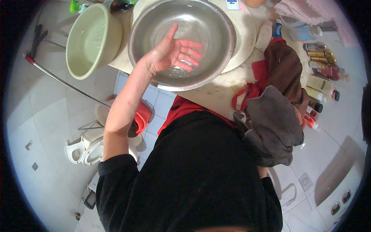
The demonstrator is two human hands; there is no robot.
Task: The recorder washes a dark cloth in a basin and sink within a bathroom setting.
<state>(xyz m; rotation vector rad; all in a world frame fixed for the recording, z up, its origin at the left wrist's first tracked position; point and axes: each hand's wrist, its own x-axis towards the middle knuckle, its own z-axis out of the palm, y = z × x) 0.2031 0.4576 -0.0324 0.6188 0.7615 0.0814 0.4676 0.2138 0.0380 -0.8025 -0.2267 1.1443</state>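
Note:
My left hand [179, 53] is spread, palm turned upward and fingers apart, over a wide stainless steel basin [224, 62]. It looks wet and holds nothing. Water lies in the basin, with ripples and glints below the fingers. To the right, a dark grey towel [272, 119] hangs over my right hand [298, 116] and forearm. Only a small part of that hand shows at the towel's far edge; the cloth hides the rest. Beside the towel, a brown cloth with red straps [282, 63] lies on the counter [208, 90].
A pale green plastic basin [116, 40] stands left of the steel one. Several bottles [321, 59] line the counter's right side. Below on the left are a red bucket [143, 116], a toilet [94, 152] and a metal pole [69, 84].

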